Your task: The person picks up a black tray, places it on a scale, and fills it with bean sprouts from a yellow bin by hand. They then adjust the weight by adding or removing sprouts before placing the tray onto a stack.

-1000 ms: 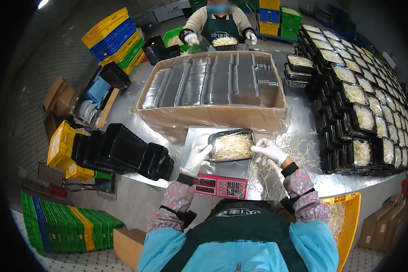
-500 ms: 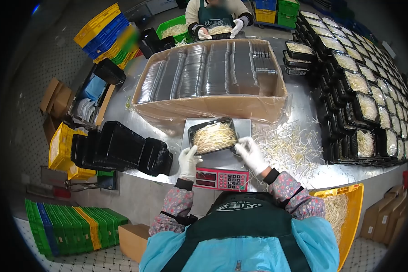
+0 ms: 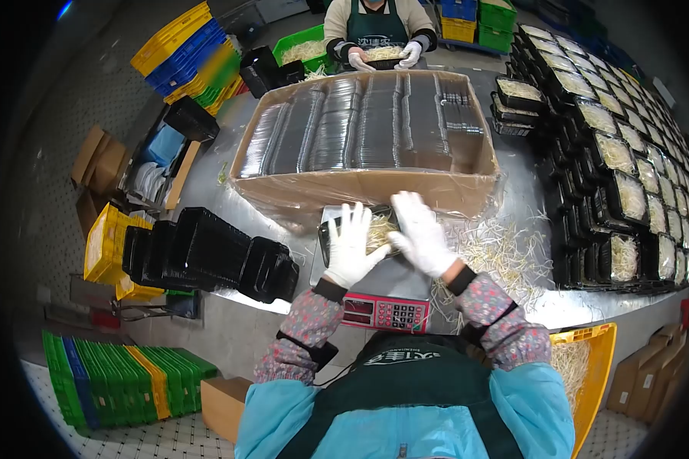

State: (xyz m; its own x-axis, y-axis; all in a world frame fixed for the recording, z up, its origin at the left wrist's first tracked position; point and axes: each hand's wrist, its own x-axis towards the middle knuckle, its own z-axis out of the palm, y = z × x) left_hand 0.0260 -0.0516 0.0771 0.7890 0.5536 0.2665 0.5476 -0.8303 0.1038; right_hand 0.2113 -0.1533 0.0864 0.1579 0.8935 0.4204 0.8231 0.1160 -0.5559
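A black tray (image 3: 325, 243) of bean sprouts (image 3: 378, 232) sits on the plate of a red-fronted scale (image 3: 384, 313). My left hand (image 3: 352, 249), in a white glove, lies over the tray's left side with its fingers spread. Over the right side is my gloved right hand (image 3: 422, 236), its fingers stretched out and slanting toward the tray's far right corner. Both palms face down and cover much of the tray. Loose bean sprouts (image 3: 501, 256) are scattered on the metal table to the right of the scale.
A cardboard box (image 3: 360, 187) of stacked clear lids stands behind the scale. Stacked black trays (image 3: 207, 252) lie at left; filled packs (image 3: 620, 191) are piled at right. A yellow crate (image 3: 589, 367) of sprouts is beside me. Across the table, a person (image 3: 379, 34) holds a tray.
Both hands have moved from the tray's near edges to over its top, fingers now spread. The tray stays on the scale. The view has shifted slightly.
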